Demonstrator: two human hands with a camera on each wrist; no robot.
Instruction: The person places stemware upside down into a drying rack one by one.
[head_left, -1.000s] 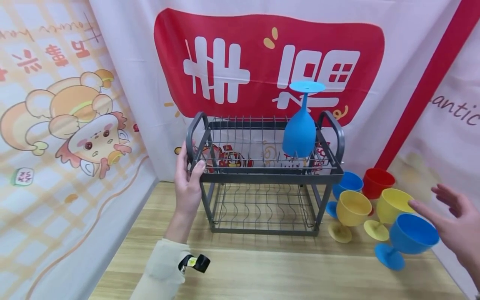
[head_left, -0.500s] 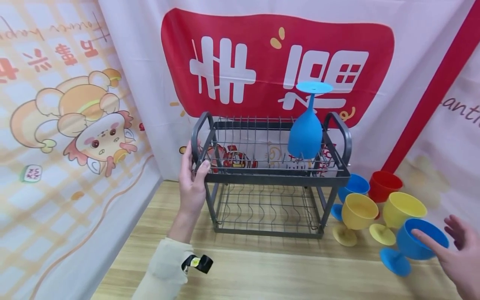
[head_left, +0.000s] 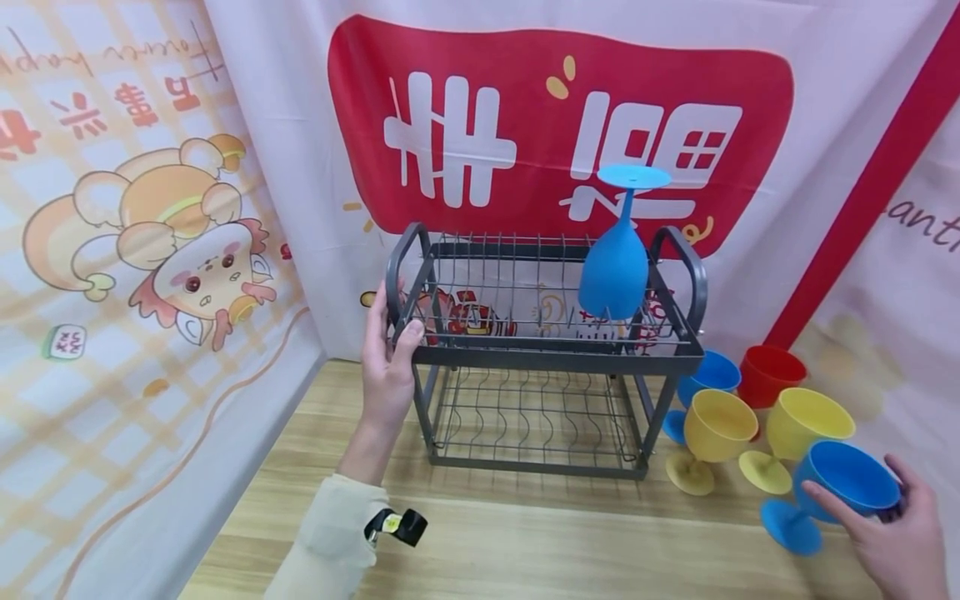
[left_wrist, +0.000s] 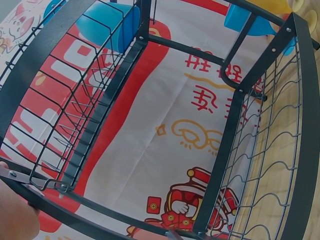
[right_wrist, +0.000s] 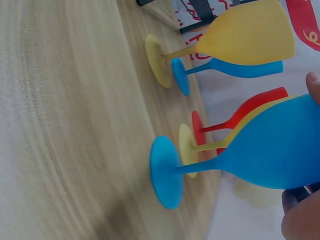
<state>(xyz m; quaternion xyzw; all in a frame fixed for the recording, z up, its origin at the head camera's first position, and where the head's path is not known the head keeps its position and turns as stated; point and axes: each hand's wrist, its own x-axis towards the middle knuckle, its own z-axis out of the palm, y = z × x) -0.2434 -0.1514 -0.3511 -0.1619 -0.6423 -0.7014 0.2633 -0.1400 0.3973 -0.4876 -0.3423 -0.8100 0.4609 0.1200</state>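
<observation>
My left hand (head_left: pixel 388 367) holds the upper left corner of a dark grey two-tier dish rack (head_left: pixel 555 360), thumb over the front rail and fingers along the outer side. At the far right, my right hand (head_left: pixel 896 525) has its thumb and fingers around the bowl of the nearest blue goblet (head_left: pixel 853 479). In the right wrist view, this goblet's round foot (right_wrist: pixel 166 171) stands upright on the wooden table. Another blue goblet (head_left: pixel 613 271) sits upside down on the rack's top tier, towards the right, with its foot in the air.
Beside the rack, two yellow goblets (head_left: pixel 722 425), a red goblet (head_left: pixel 772 375) and a further blue goblet (head_left: pixel 708 372) stand upright close together on the table (head_left: pixel 525 542). A printed cloth (head_left: pixel 480 50) hangs behind, and another (head_left: pixel 150 333) covers the left side.
My right hand has moved in to the nearest blue goblet, and its thumb and fingers have come around the bowl. The left hand stays on the rack. The head view has shifted slightly.
</observation>
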